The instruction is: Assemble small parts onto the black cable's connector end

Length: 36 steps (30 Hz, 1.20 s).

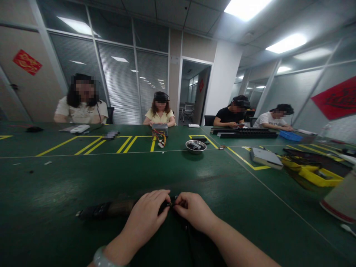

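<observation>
My left hand [148, 211], a pale bangle on its wrist, is closed and lies over the right end of a dark cylindrical tool [108, 209] that looks like an electric screwdriver. The tool lies on the green table with its narrow metal tip pointing left. Thumb and fingers of my right hand [194, 211] are pinched together close to the left fingertips. A small dark piece [171, 204] with a glint shows between the two hands; its kind cannot be made out. Below the right hand the dark area is too dim to tell apart.
Farther off on the table [69, 174] stand a metal bowl [196, 146] of dark parts and a power supply [160, 129] with coloured wires. Long black rails [244, 132], a grey flat box [266, 158] and a yellow tray [319, 177] are at right. Several people sit opposite.
</observation>
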Each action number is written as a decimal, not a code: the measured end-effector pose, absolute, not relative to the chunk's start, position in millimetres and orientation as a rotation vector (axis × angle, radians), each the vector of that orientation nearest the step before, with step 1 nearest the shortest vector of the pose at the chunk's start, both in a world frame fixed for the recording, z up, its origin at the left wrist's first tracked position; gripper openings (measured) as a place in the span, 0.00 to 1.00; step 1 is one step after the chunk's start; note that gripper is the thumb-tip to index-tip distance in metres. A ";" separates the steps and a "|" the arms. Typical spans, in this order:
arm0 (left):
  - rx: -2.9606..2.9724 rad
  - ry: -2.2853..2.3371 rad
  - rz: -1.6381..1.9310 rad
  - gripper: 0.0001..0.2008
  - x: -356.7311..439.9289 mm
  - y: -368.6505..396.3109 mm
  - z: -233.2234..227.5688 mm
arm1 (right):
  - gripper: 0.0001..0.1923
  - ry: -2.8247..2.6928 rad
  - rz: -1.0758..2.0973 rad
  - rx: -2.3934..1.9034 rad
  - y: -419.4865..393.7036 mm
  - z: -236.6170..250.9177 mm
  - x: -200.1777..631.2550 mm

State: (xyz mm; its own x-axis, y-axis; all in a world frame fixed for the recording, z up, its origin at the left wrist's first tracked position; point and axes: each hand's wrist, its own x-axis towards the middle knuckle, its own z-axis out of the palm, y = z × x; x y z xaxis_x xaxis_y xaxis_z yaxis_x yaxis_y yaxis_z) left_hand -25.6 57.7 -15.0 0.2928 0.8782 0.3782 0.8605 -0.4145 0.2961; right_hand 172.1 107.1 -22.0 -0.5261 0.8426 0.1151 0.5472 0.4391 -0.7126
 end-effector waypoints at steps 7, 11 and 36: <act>2.490 1.718 0.797 0.09 -24.7 58.0 -14.0 | 0.03 -2.231 0.862 -1.177 107.4 -22.9 172.4; 2.484 1.713 0.756 0.09 -25.3 57.4 -13.4 | 0.03 -2.231 0.857 -1.177 107.3 -22.8 172.6; 2.483 1.718 0.746 0.08 -25.3 58.1 -13.3 | 0.04 -2.245 0.852 -1.145 106.9 -20.9 173.5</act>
